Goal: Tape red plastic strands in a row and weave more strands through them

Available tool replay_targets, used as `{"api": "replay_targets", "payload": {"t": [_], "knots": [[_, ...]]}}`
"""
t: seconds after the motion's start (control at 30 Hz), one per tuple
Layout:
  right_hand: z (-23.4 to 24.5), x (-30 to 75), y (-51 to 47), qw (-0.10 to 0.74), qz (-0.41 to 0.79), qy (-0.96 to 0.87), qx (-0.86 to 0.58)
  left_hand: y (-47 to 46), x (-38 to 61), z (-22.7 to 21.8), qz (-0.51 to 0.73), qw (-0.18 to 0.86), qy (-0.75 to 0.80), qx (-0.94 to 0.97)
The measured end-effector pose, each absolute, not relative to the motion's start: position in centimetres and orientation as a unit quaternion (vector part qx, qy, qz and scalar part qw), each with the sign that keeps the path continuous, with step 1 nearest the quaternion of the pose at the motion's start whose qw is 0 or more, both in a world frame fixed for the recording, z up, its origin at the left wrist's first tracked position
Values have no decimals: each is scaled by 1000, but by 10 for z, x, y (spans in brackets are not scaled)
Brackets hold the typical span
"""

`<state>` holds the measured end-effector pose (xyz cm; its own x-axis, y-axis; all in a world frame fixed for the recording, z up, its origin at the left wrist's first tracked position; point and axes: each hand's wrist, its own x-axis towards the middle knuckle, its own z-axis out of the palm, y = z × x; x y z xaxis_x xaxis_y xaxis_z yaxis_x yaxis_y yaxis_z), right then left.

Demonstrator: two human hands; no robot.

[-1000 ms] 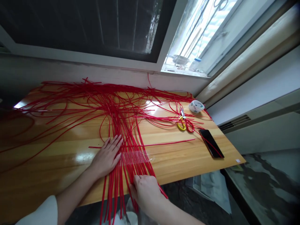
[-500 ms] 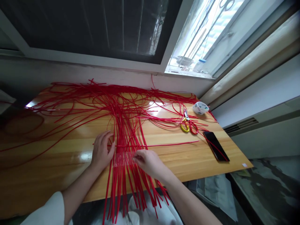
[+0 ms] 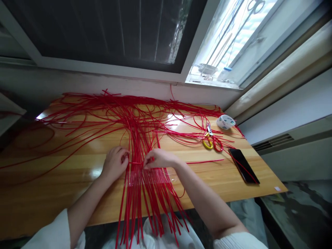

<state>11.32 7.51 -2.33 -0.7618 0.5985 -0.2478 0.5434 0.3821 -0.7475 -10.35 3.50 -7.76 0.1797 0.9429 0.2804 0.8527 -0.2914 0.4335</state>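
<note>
A fan of long red cords (image 3: 135, 138) runs toward me over the table and hangs past its front edge. Clear tape (image 3: 155, 177) lies across them. One red cord (image 3: 204, 161) lies crosswise over the strands just above the tape. At the left edge of the fan, my left hand (image 3: 114, 163) is closed, its fingertips at that cord's left end. My right hand (image 3: 162, 158) rests over the middle of the strands, thumb and fingers pinched on red cord; which strand it grips is hidden.
A tangled heap of red cords (image 3: 103, 100) spreads along the wall. To the right are scissors (image 3: 212, 139) with yellow and red handles, a roll of tape (image 3: 226, 121) and a black phone (image 3: 243, 166) with a cord across it. The wooden table (image 3: 67, 193) ends before my lap.
My right hand has moved up and slightly left, from beside the tape to the crosswise cord. My left fingers have curled in. The view has shifted slightly.
</note>
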Motion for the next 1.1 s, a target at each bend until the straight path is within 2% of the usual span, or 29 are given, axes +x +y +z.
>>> {"api": "replay_targets", "payload": {"t": [0.07, 0.1, 0.17, 0.27, 0.4, 0.47, 0.53, 0.63, 0.7, 0.8, 0.87, 0.97, 1.1], "knots": [[-21, 127, 80, -16, 451, -828, -333, 36, -101, -76, 251, 87, 582, 769], [-22, 132, 81, -12, 437, -826, -356, 36, -100, -75, 253, 89, 578, 771], [-27, 132, 80, 35, 386, -829, -402, 36, -97, -73, 263, 99, 573, 770], [-40, 119, 75, 104, 329, -862, -371, 34, -98, -71, 281, 115, 594, 745], [-53, 96, 72, 129, 312, -888, -311, 29, -106, -71, 298, 125, 625, 711], [-57, 90, 75, 133, 359, -874, -299, 26, -110, -72, 303, 134, 629, 703], [-60, 90, 79, 150, 465, -819, -302, 25, -112, -76, 311, 145, 634, 693], [-61, 105, 89, 243, 649, -655, -302, 30, -113, -82, 358, 169, 645, 653], [-60, 125, 98, 329, 709, -543, -306, 39, -112, -85, 420, 216, 654, 590], [-57, 159, 109, 406, 701, -455, -371, 60, -110, -80, 509, 365, 656, 420], [-56, 175, 114, 410, 671, -440, -433, 79, -107, -70, 515, 496, 628, 308], [-53, 176, 120, 386, 666, -404, -494, 109, -100, -53, 471, 622, 560, 277], [-52, 149, 138, 365, 702, -354, -499, 153, -86, -44, 434, 665, 543, 274]]}}
